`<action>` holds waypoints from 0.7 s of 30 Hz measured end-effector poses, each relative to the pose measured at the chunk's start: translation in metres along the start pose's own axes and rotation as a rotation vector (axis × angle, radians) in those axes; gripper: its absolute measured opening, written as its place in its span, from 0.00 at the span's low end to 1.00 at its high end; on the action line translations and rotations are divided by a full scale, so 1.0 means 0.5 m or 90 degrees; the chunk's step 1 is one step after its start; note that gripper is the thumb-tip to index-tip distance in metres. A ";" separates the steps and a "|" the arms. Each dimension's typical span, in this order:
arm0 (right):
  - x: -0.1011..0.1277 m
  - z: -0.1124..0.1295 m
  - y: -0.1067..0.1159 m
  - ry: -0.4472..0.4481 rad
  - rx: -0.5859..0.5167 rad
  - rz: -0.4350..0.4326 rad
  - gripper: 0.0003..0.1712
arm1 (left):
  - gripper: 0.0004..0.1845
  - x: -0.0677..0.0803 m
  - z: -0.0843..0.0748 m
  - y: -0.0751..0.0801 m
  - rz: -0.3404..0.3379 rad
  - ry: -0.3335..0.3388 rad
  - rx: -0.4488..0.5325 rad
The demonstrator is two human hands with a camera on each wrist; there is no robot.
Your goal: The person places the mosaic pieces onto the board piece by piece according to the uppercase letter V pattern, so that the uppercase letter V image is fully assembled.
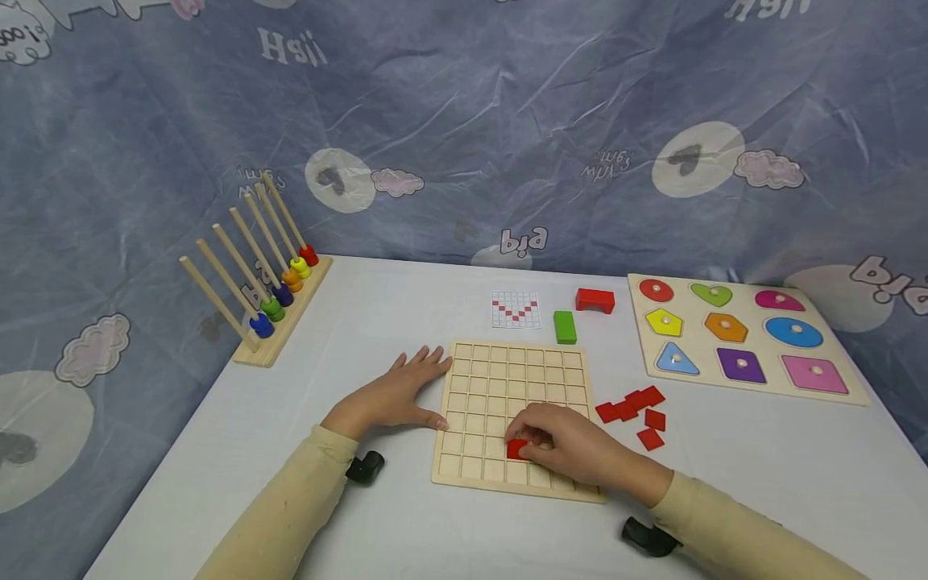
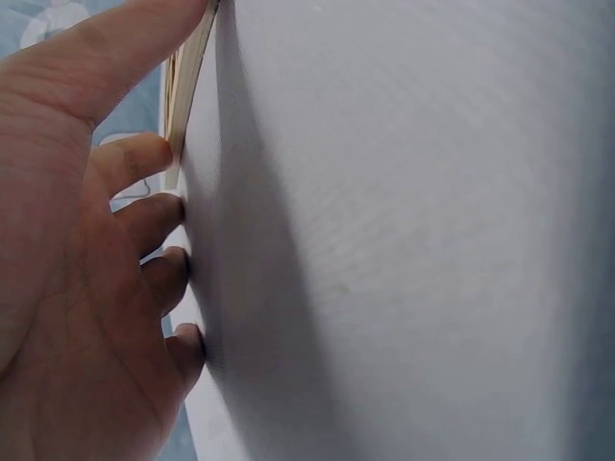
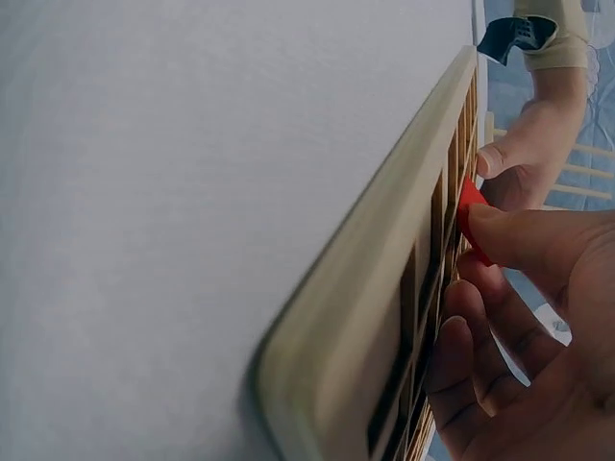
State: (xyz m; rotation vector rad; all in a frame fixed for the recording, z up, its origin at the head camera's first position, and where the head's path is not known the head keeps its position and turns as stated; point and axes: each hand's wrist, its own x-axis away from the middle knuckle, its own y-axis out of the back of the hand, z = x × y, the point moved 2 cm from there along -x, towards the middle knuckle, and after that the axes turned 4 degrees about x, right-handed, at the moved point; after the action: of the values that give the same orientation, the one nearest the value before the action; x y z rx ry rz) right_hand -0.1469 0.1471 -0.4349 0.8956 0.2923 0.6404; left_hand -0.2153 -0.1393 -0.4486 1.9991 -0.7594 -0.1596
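Here we noted the right hand [image 1: 573, 449] low over the near rows of the wooden grid board [image 1: 507, 379], its fingers [image 3: 538, 240] pinching a small red square tile [image 1: 517, 449] and holding it tilted against a cell in the second row from the near edge; from the right wrist view the tile [image 3: 471, 216] stood on edge against the cell's rim, not yet lying flat. The left hand [image 1: 395, 396] lay flat on the white table [image 1: 406, 532] with fingers [image 2: 144, 216] spread and straight, thumb touching the board's left edge. We judged that brace worth keeping, since the board looked light enough to skid under a sideways push. To seat the tile well, we thought it best to level it over the cell, line its corners with the walls, then press straight down rather than slide it. A loose heap of red tiles [image 1: 632, 407] waited just right of the board, and a small pattern card [image 1: 516, 309] with a red V lay beyond its far edge; we judged the cell should be checked against that card. A green block [image 1: 565, 326] and a red arch block [image 1: 595, 300] sat near the card, a shape puzzle [image 1: 739, 334] lay to the right, and a peg rack with rings [image 1: 271, 298] stood at far left.
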 end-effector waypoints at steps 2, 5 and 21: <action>-0.001 -0.001 -0.001 0.002 0.001 0.000 0.13 | 0.60 0.000 0.001 -0.001 0.002 0.002 0.000; -0.002 -0.003 -0.003 0.000 0.008 0.003 0.12 | 0.59 0.001 0.001 0.000 0.003 0.000 0.007; -0.003 -0.002 -0.006 -0.014 0.064 -0.005 0.12 | 0.59 0.001 0.001 0.000 -0.002 -0.002 0.005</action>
State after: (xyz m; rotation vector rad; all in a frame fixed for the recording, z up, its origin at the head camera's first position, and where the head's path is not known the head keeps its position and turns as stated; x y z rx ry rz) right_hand -0.1472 0.1454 -0.4378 0.9960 0.3110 0.6122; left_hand -0.2149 -0.1399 -0.4486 2.0078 -0.7602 -0.1628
